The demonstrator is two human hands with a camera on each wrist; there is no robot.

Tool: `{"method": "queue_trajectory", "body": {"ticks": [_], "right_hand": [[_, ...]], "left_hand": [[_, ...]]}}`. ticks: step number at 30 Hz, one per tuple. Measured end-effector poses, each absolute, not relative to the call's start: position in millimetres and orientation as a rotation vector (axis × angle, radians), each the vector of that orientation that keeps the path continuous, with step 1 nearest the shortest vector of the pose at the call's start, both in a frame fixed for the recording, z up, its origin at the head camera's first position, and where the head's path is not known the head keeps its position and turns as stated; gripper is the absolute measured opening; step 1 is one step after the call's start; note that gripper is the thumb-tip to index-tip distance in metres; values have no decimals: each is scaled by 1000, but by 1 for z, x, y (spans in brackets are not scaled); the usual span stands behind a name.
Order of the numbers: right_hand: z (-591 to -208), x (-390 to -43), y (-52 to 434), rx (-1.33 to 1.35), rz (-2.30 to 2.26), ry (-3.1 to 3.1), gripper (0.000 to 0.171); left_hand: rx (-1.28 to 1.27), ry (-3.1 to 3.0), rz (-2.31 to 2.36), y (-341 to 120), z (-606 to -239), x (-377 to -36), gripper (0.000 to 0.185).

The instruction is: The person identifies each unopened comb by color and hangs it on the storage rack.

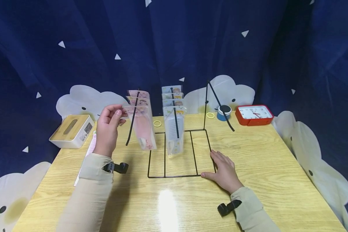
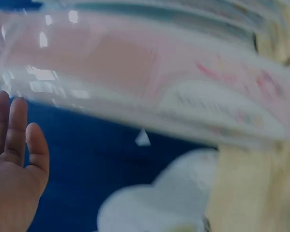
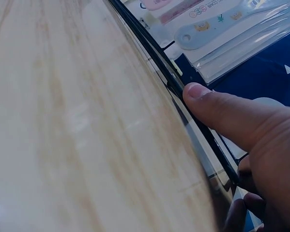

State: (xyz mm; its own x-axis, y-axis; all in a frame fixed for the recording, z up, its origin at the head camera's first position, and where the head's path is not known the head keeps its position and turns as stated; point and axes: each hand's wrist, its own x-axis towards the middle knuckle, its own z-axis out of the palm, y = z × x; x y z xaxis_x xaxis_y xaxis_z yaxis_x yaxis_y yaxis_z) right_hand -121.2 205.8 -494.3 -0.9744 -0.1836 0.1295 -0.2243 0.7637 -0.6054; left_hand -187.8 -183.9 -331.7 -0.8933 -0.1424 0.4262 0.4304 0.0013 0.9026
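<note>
My left hand (image 1: 107, 127) pinches the upper left edge of the front pink comb package (image 1: 145, 129), which hangs with other pink packs on the left hook (image 1: 132, 119) of a black wire rack. In the left wrist view the package (image 2: 111, 63) stretches sideways, blurred, past several straight fingers (image 2: 16, 125); the thumb is out of sight there. Blue comb packages (image 1: 175, 129) fill the middle hook. At the base's front right corner, my right hand (image 1: 224, 172) holds the rack (image 1: 181, 176), thumb (image 3: 198, 92) along the front rod and fingers at the side rod.
The right hook (image 1: 220, 104) is bare. Behind it stand a blue jar (image 1: 224, 113) and a red clock (image 1: 254, 115). A tissue box (image 1: 72, 130) sits at the left, beside a pink strip-like package (image 1: 88, 154). Two yellow rings (image 1: 157, 123) lie near the back edge.
</note>
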Motion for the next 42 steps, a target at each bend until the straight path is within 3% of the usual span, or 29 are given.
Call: {"method": "queue_trajectory", "body": {"ticks": [10, 13, 17, 24, 34, 42], "right_hand": [[-494, -121, 207, 331, 1001, -2897, 101], [-494, -121, 207, 328, 999, -2895, 101], [-494, -121, 206, 337, 996, -2893, 100], [-494, -121, 205, 335, 986, -2895, 100], [-493, -120, 204, 327, 994, -2902, 101], [-493, -120, 205, 324, 991, -2904, 101]], "left_hand": [[64, -2059, -1693, -249, -394, -212, 21], [233, -2233, -1602, -273, -413, -212, 32], [376, -2603, -1528, -299, -430, -204, 60], [401, -3160, -1264, -323, -445, -200, 87], [253, -3364, -900, -331, -445, -204, 88], [217, -3312, -929, -330, -451, -201, 89]]}}
